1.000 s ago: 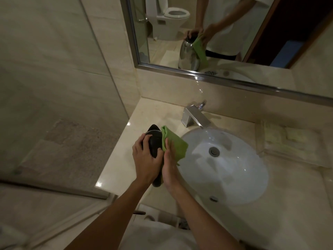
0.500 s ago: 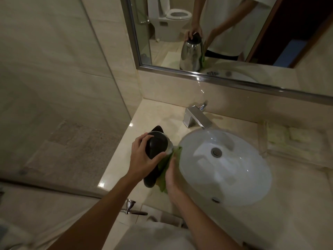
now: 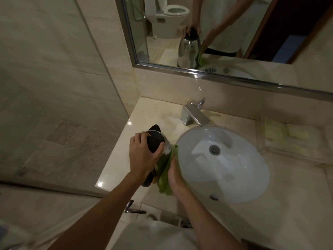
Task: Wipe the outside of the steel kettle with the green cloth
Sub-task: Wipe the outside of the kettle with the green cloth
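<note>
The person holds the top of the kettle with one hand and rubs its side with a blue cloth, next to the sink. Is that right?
Almost. The cloth is green, not blue; the head view shows it. The rest holds: the left hand grips the top of the kettle, the right hand presses the cloth on its side, and the sink is right beside them.

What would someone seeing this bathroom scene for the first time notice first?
Probably the steel kettle on the counter's left end, its black lid gripped from above by the left hand while the right hand presses the green cloth against its side. Next, the white sink beside it and the mirror reflecting the kettle.
</note>
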{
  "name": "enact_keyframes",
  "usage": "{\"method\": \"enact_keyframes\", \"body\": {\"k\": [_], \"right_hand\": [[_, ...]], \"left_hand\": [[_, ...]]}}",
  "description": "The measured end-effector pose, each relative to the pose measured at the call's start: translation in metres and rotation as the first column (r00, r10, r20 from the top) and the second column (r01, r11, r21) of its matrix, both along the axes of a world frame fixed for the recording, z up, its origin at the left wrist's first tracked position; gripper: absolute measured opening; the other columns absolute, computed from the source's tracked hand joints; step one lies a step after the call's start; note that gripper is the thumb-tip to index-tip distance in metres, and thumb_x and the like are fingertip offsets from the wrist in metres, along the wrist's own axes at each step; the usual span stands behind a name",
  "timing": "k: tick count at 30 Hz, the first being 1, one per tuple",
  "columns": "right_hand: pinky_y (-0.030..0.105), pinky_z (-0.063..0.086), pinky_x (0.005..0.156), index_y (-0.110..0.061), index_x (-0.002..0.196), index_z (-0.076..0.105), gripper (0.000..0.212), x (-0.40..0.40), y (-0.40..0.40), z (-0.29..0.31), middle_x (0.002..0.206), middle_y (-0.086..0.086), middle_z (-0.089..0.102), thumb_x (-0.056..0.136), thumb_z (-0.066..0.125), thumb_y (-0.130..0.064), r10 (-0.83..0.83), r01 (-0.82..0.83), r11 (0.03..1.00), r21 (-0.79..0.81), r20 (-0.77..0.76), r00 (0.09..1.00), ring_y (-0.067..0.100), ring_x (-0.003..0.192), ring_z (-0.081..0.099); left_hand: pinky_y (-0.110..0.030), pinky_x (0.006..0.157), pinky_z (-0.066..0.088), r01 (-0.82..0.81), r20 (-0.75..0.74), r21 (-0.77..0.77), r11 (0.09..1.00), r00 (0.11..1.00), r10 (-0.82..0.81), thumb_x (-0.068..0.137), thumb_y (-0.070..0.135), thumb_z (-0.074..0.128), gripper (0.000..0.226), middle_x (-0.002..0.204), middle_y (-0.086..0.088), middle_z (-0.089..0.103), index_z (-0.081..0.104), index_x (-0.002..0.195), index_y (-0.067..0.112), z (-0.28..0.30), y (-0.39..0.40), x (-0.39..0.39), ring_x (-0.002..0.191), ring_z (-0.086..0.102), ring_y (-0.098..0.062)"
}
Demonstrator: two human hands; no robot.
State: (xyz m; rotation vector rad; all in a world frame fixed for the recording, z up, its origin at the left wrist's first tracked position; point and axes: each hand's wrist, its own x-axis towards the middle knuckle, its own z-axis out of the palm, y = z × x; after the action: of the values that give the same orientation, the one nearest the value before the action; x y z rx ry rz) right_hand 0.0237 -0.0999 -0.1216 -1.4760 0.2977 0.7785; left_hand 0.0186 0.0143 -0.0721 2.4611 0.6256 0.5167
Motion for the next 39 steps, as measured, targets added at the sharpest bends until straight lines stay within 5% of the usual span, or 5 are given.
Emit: {"method": "enact_keyframes", "body": {"k": [11, 18, 26, 33, 39], "right_hand": [[0.04, 0.023, 0.121, -0.017, 0.156, 0.026, 0.062, 0.039, -0.022, 0.001, 0.162, 0.01, 0.029, 0.105, 0.012, -0.049, 0.069, -0.059, 0.987, -0.152, 0.065, 0.995, 0.026, 0.149, 0.027], [0.049, 0.033, 0.118, -0.03, 0.149, 0.042, 0.108, 0.026, -0.017, -0.039, 0.153, 0.005, 0.045, 0.066, 0.021, -0.095, -0.049, 0.026, 0.994, -0.105, -0.231, 0.972, 0.025, 0.138, 0.043], [0.043, 0.031, 0.12, -0.039, 0.155, 0.025, 0.052, 0.035, 0.01, 0.022, 0.16, -0.004, 0.031, 0.105, 0.013, -0.049, -0.016, 0.016, 1.0, -0.002, 0.166, 0.986, 0.015, 0.146, 0.033], [0.054, 0.047, 0.107, -0.039, 0.134, 0.057, 0.091, 0.023, 0.0, -0.03, 0.133, 0.005, 0.064, 0.069, 0.026, -0.095, -0.119, 0.129, 0.992, 0.011, -0.313, 0.942, 0.03, 0.122, 0.059], [0.051, 0.052, 0.101, -0.032, 0.13, 0.054, 0.09, 0.001, 0.034, -0.013, 0.123, 0.008, 0.066, 0.066, 0.031, -0.091, -0.263, 0.274, 0.961, -0.015, -0.337, 0.904, 0.027, 0.11, 0.065]], "left_hand": [[-0.03, 0.094, 0.053, 0.527, 0.014, 0.041, 0.849, 0.849, -0.528, 0.074, 0.053, 0.071, 0.059, 0.129, -0.002, 0.055, 0.056, 0.118, 0.016, 0.0, 0.033, -0.003, 0.117, 0.052, -0.014], [-0.026, 0.099, 0.05, 0.541, 0.033, -0.025, 0.84, 0.841, -0.541, 0.083, 0.044, 0.066, 0.049, 0.133, 0.001, 0.051, 0.055, 0.122, 0.017, -0.003, 0.035, -0.006, 0.122, 0.049, -0.01], [-0.022, 0.106, 0.035, 0.463, 0.022, -0.155, 0.872, 0.885, -0.466, 0.085, 0.047, 0.056, 0.047, 0.134, 0.006, 0.044, 0.05, 0.125, 0.024, -0.005, 0.034, 0.0, 0.126, 0.04, -0.008], [-0.019, 0.104, 0.033, 0.44, -0.012, -0.227, 0.869, 0.891, -0.454, 0.087, 0.05, 0.05, 0.046, 0.133, 0.01, 0.041, 0.048, 0.126, 0.026, -0.004, 0.032, 0.001, 0.126, 0.037, -0.005], [-0.023, 0.103, 0.028, 0.377, -0.023, -0.223, 0.899, 0.92, -0.391, 0.095, 0.043, 0.034, 0.041, 0.136, 0.002, 0.042, 0.047, 0.128, 0.023, -0.005, 0.026, 0.003, 0.122, 0.028, 0.001]]}}
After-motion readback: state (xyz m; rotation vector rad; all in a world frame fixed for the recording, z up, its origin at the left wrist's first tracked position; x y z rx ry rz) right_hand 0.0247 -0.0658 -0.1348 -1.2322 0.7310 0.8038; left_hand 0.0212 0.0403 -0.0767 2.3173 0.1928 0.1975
